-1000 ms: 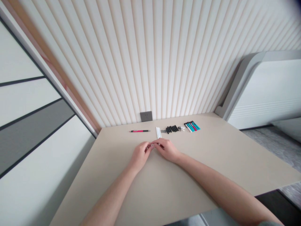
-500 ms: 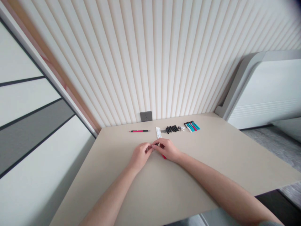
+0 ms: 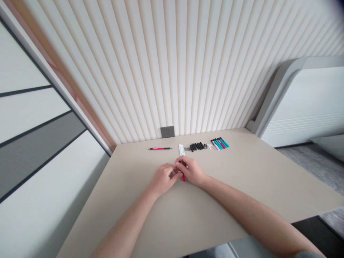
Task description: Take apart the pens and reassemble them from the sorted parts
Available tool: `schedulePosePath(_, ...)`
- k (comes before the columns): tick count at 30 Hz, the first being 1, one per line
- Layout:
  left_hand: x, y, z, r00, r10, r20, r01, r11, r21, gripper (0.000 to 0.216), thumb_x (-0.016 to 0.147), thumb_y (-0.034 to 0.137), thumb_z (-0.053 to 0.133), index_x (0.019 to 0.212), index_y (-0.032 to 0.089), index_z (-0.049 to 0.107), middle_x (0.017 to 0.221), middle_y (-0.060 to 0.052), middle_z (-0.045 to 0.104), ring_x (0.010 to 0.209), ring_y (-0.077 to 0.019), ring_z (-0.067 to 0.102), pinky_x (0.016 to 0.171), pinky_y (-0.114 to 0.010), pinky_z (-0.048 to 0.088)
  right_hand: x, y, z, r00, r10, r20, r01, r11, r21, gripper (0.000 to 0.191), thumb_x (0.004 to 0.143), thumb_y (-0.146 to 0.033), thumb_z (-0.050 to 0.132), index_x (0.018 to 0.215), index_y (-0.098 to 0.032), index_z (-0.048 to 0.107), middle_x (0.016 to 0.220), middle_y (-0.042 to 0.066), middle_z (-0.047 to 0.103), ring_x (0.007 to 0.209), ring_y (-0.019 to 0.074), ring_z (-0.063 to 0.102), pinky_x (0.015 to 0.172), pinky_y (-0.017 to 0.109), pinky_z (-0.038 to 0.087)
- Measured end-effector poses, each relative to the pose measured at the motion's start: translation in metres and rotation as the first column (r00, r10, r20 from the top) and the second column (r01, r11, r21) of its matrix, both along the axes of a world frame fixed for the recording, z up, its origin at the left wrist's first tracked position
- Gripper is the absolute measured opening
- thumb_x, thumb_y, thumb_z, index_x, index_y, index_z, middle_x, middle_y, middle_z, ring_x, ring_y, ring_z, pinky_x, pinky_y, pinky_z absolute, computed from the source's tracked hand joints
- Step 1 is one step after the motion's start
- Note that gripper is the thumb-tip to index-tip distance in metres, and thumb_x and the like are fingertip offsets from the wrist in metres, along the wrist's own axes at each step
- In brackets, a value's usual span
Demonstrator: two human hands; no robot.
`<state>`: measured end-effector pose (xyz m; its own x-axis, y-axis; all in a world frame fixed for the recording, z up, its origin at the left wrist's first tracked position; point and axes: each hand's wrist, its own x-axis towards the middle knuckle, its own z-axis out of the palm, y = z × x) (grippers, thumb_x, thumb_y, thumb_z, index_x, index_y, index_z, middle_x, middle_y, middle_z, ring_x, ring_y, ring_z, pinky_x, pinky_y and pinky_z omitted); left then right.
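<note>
My right hand (image 3: pixel 192 171) is closed around a red pen barrel (image 3: pixel 184 178), whose lower end sticks out under the fingers. Beside it, my left hand (image 3: pixel 164 179) is curled, with thumb and fingertips pinched at the same barrel; the upper part is hidden by the fingers. Just beyond the hands lie several thin white refills (image 3: pixel 181 149). To their right come small grey springs (image 3: pixel 187 149), a row of black grips (image 3: pixel 197 147), small grey and white parts (image 3: pixel 207 146), and several teal, red and white barrels with black ends (image 3: pixel 219 143).
A red and black pen (image 3: pixel 160 148) lies at the back left of the beige table (image 3: pixel 129 172). Behind it, a dark socket (image 3: pixel 167 132) is set in the ribbed wall. A white cabinet stands left, a grey headboard (image 3: pixel 303 104) right.
The red barrel's exposed end has swung left and points more toward me. My left thumb and fingers have shifted right onto it, and a small dark part between the fingertips is now hidden.
</note>
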<state>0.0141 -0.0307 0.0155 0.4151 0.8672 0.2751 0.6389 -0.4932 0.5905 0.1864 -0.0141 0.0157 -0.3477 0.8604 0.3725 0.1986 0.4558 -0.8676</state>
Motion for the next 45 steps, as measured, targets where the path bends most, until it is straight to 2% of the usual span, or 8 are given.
schedulePosePath(13, 0.007, -0.004, -0.001, 1.0, -0.021, 0.018, 0.021, 1.0, 0.012, 0.01, 0.087, 0.025, 0.054, 0.081, 0.019, 0.06, 0.08, -0.004, 0.064, 0.077, -0.0185, 0.059, 0.074, -0.03, 0.046, 0.001, -0.004, 0.012, 1.0, 0.014, 0.02, -0.019, 0.97, 0.242, 0.018, 0.095, -0.033, 0.043, 0.089, -0.023, 0.057, 0.093, 0.006, 0.062, 0.084, 0.0171, 0.058, 0.075, 0.03, 0.047)
schedulePosePath(19, 0.002, -0.002, 0.003, 0.993, 0.109, -0.052, -0.105, 0.992, 0.07, 0.021, 0.092, 0.034, 0.047, 0.079, 0.02, 0.056, 0.073, -0.002, 0.058, 0.071, -0.0169, 0.055, 0.065, -0.027, 0.042, 0.059, 0.036, 0.026, 0.904, -0.423, 0.057, 0.384, 0.864, 0.325, 0.022, 0.095, -0.034, 0.041, 0.094, -0.02, 0.059, 0.098, 0.008, 0.061, 0.081, 0.019, 0.056, 0.074, 0.031, 0.043)
schedulePosePath(21, 0.0, -0.001, 0.003, 0.988, 0.147, -0.051, -0.142, 0.986, 0.089, 0.022, 0.093, 0.036, 0.045, 0.081, 0.021, 0.056, 0.073, -0.001, 0.059, 0.071, -0.0168, 0.056, 0.065, -0.026, 0.042, 0.091, 0.055, 0.024, 0.794, -0.573, 0.203, 0.476, 0.794, 0.377, 0.024, 0.094, -0.034, 0.043, 0.092, -0.019, 0.062, 0.095, 0.009, 0.062, 0.085, 0.0214, 0.056, 0.082, 0.034, 0.04)
schedulePosePath(24, -0.001, 0.0, 0.002, 0.984, 0.168, -0.061, -0.16, 0.981, 0.113, 0.022, 0.093, 0.036, 0.044, 0.081, 0.021, 0.056, 0.073, -0.001, 0.059, 0.071, -0.0167, 0.056, 0.064, -0.026, 0.042, 0.13, 0.074, 0.016, 0.488, -0.698, 0.525, 0.571, 0.71, 0.413, 0.028, 0.093, -0.031, 0.043, 0.089, -0.018, 0.067, 0.097, 0.011, 0.065, 0.096, 0.0253, 0.055, 0.084, 0.036, 0.037)
schedulePosePath(27, -0.001, 0.0, 0.001, 0.982, 0.175, -0.071, -0.166, 0.979, 0.121, 0.022, 0.093, 0.036, 0.045, 0.08, 0.021, 0.056, 0.072, -0.001, 0.059, 0.07, -0.0166, 0.056, 0.064, -0.025, 0.041, 0.148, 0.08, 0.007, 0.314, -0.641, 0.7, 0.568, 0.718, 0.402, 0.028, 0.092, -0.03, 0.045, 0.09, -0.018, 0.07, 0.102, 0.012, 0.065, 0.1, 0.0266, 0.055, 0.082, 0.036, 0.036)
schedulePosePath(30, -0.001, 0.0, 0.001, 0.98, 0.185, -0.072, -0.175, 0.977, 0.125, 0.021, 0.092, 0.035, 0.046, 0.081, 0.021, 0.057, 0.072, -0.001, 0.059, 0.07, -0.0166, 0.056, 0.064, -0.025, 0.041, 0.149, 0.08, 0.0, 0.249, -0.589, 0.769, 0.532, 0.747, 0.4, 0.028, 0.091, -0.029, 0.046, 0.09, -0.017, 0.071, 0.104, 0.013, 0.064, 0.101, 0.0267, 0.055, 0.08, 0.036, 0.036)
schedulePosePath(40, -0.001, 0.0, 0.001, 0.977, 0.18, -0.113, -0.168, 0.98, 0.111, 0.023, 0.093, 0.035, 0.045, 0.08, 0.021, 0.056, 0.072, -0.001, 0.059, 0.069, -0.0166, 0.056, 0.063, -0.025, 0.04, 0.146, 0.083, -0.01, 0.259, -0.542, 0.8, 0.484, 0.789, 0.378, 0.026, 0.093, -0.031, 0.048, 0.088, -0.018, 0.071, 0.105, 0.011, 0.065, 0.101, 0.0247, 0.055, 0.08, 0.035, 0.035)
schedulePosePath(45, -0.001, 0.0, 0.001, 0.976, 0.179, -0.122, -0.166, 0.98, 0.113, 0.022, 0.093, 0.035, 0.044, 0.082, 0.021, 0.056, 0.074, -0.001, 0.06, 0.071, -0.0163, 0.056, 0.064, -0.025, 0.04, 0.139, 0.082, -0.003, 0.42, -0.676, 0.606, 0.495, 0.73, 0.472, 0.03, 0.095, -0.029, 0.043, 0.085, -0.018, 0.069, 0.096, 0.01, 0.067, 0.094, 0.0234, 0.058, 0.082, 0.035, 0.037)
